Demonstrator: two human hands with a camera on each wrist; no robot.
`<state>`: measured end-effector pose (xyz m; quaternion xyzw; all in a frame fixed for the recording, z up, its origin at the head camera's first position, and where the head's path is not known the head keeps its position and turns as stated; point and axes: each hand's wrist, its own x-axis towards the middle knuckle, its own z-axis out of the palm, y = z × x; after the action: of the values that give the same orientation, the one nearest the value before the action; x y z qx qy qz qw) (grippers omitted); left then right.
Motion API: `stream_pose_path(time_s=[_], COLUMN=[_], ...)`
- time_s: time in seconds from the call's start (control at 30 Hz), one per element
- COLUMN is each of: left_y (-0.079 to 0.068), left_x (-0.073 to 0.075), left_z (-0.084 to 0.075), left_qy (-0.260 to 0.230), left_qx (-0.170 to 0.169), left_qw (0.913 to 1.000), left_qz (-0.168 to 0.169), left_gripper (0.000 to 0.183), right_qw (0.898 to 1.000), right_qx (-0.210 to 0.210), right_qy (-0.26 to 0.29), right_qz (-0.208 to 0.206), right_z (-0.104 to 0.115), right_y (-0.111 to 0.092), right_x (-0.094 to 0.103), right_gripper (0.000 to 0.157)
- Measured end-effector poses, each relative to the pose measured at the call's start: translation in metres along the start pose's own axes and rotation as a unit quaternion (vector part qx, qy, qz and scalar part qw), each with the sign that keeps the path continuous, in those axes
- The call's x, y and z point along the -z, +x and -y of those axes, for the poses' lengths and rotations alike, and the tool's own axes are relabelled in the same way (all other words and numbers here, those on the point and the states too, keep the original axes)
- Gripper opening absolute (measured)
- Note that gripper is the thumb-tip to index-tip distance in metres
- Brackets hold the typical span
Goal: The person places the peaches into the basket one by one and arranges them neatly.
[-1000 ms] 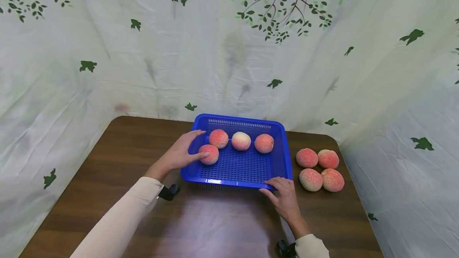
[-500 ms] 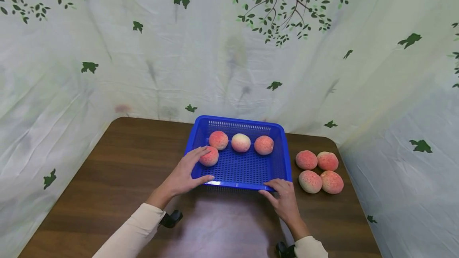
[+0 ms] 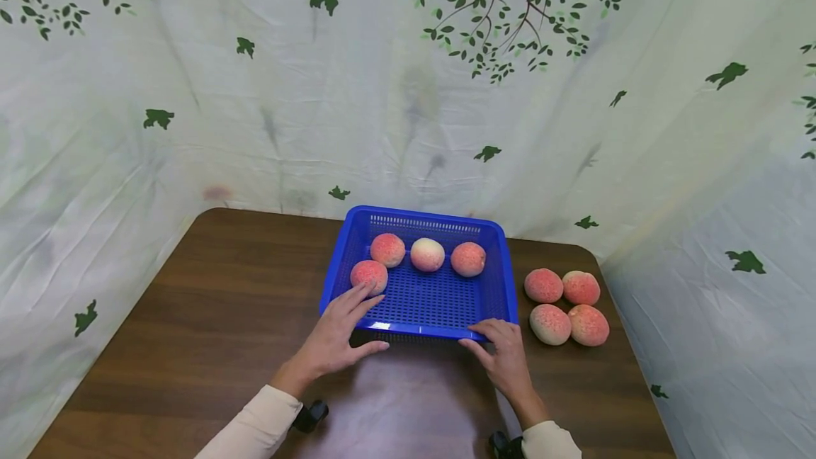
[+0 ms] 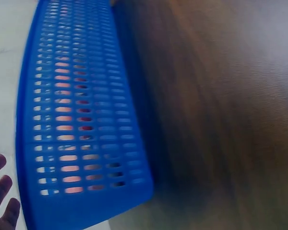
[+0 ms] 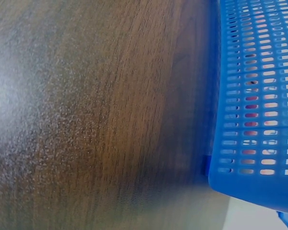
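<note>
A blue perforated plastic basket (image 3: 440, 309) stands on the table, with several red-and-cream peaches inside. Its back row includes a peach (image 3: 387, 250) at the left, a paler peach (image 3: 427, 254) and another peach (image 3: 468, 259) at the right; a nearer peach (image 3: 366, 273) sits front left. My left hand (image 3: 330, 340) hovers at the front left corner with fingers spread, fingertips near that front peach, holding nothing. In the left wrist view, fingertips (image 4: 1, 189) show outside the basket wall. My right hand (image 3: 508, 356) holds the front rim near the right corner; it is out of the right wrist view.
Several more peaches (image 3: 567, 305) lie grouped on the brown wooden table (image 3: 191, 317), right of the basket. Behind and at both sides hangs a pale curtain (image 3: 382, 91) printed with leaves and branches. The table's back edge lies close behind the basket.
My left hand has let go of the front left peach and drawn back toward me, over the front corner. That peach stays in the basket. My right hand keeps its place on the rim.
</note>
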<state>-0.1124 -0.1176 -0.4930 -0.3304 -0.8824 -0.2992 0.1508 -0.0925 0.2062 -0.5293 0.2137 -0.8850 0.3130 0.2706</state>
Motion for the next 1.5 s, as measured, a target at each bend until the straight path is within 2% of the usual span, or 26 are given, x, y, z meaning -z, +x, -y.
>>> stream_pose_path(time_s=[0.2,0.33,0.5,0.77,0.93,1.23,1.5], left_y=[-0.008,-0.012,-0.016,-0.023,-0.023,-0.016,-0.016], left_x=[-0.013,-0.018,-0.021,-0.026,-0.027,-0.026,-0.034], left_z=[0.005,0.007,0.008,0.011,0.014,0.019,0.021], left_qy=[0.044,0.066,0.097,0.131,0.142,0.111,0.121], left_qx=[-0.031,-0.039,-0.031,-0.001,-0.004,-0.013,-0.024], left_qw=[0.9985,0.9970,0.9948,0.9911,0.9896,0.9921,0.9868], left_qz=[-0.006,-0.010,-0.011,-0.023,-0.026,-0.057,-0.104], left_gripper=[0.083,0.079,0.073,0.069,0.062,0.034,0.044], right_qw=[1.000,1.000,1.000,1.000,1.000,1.000,1.000], right_qx=[0.003,0.003,0.000,0.002,0.012,0.017,0.021], right_qy=[0.001,0.001,-0.002,-0.001,0.002,0.008,0.001], right_qz=[-0.002,-0.003,-0.002,-0.007,-0.012,-0.022,-0.020], right_z=[0.000,0.001,0.002,0.000,-0.001,-0.002,-0.003], right_y=[0.000,0.001,0.001,-0.001,0.000,-0.001,-0.002], right_x=[0.000,0.000,0.000,-0.001,-0.002,-0.003,-0.002], right_gripper=[0.027,0.027,0.027,0.027,0.028,0.028,0.029])
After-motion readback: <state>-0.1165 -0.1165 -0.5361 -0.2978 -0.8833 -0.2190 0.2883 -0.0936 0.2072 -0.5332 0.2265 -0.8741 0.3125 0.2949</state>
